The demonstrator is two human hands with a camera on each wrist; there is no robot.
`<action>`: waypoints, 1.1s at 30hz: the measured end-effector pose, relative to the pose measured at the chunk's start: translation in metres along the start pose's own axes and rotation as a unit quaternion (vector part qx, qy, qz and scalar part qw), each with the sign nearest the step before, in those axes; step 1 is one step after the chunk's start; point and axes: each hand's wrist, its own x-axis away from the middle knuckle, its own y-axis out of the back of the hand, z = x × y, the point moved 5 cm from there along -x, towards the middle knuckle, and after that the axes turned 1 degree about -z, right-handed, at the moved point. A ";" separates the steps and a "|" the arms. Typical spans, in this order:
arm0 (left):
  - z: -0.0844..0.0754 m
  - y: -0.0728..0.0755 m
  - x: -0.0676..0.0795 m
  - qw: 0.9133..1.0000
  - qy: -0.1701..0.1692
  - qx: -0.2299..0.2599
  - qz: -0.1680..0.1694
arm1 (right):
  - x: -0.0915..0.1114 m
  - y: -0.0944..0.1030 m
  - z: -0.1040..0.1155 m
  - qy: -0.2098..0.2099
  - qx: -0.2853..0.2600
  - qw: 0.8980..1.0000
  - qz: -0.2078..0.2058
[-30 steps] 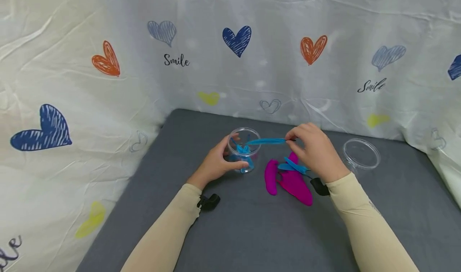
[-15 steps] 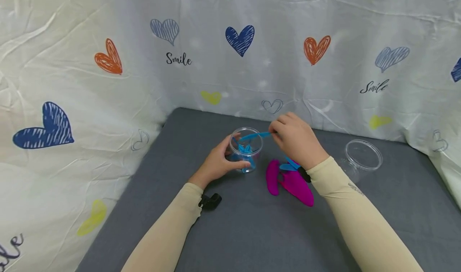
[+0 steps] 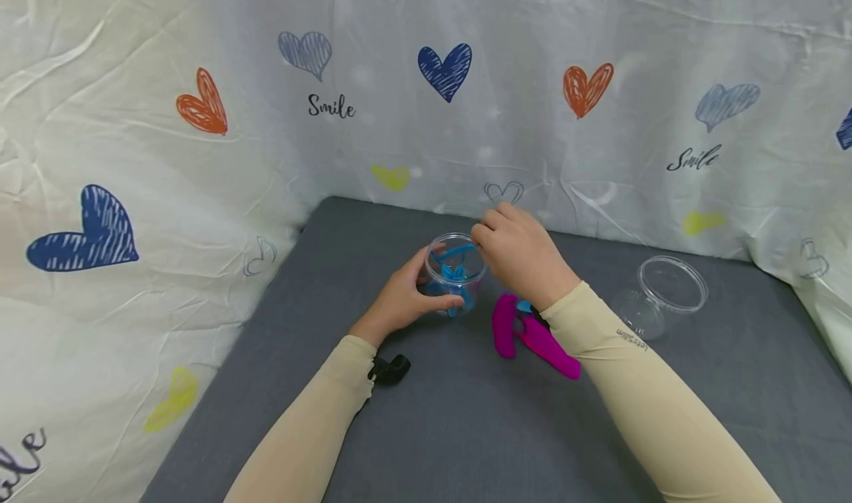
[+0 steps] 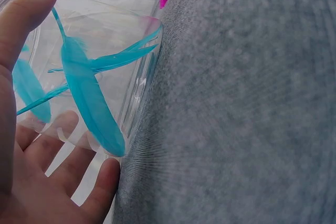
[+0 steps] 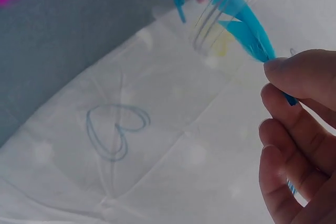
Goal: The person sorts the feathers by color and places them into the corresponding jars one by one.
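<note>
My left hand (image 3: 406, 296) grips a clear plastic jar (image 3: 471, 285) standing on the grey cloth, thumb on the near side and fingers round the back. Several blue feathers (image 4: 86, 85) show through the jar's wall in the left wrist view. Above the jar's right rim, my right hand (image 3: 522, 255) pinches one blue feather (image 5: 252, 32) by its quill between thumb and forefinger; the feather's vane reaches in over the mouth. Magenta feathers (image 3: 504, 325) lie on the cloth right of the jar. Another blue feather (image 3: 524, 306) beside them is mostly hidden by my right arm.
A second clear jar (image 3: 671, 285) stands to the right, partly behind my right forearm. The grey cloth (image 3: 439, 429) covers the table. Behind it hangs a white curtain (image 3: 519, 140) printed with hearts. Black camera mounts sit at the wrists, such as the left one (image 3: 391, 370).
My right hand has moved left with the blue feather, from right of the jar to its rim, and the feather's vane now lies inside the mouth. The left hand keeps its grip.
</note>
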 end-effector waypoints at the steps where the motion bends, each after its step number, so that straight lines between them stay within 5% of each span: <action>1: 0.000 0.000 0.000 1.000 0.001 -0.001 0.000 | -0.002 -0.002 0.002 0.003 0.001 1.000 0.001; 19: -0.001 0.000 0.001 1.000 0.002 0.004 0.004 | -0.005 -0.040 0.008 -0.028 -0.042 0.995 0.088; 26: -0.001 -0.005 -0.001 1.000 -0.010 -0.001 0.007 | 0.009 -0.025 -0.004 -0.082 -0.117 0.987 0.074; 33: 0.000 0.000 0.000 1.000 -0.012 -0.007 -0.003 | 0.043 -0.010 -0.025 -0.135 -0.135 0.981 0.037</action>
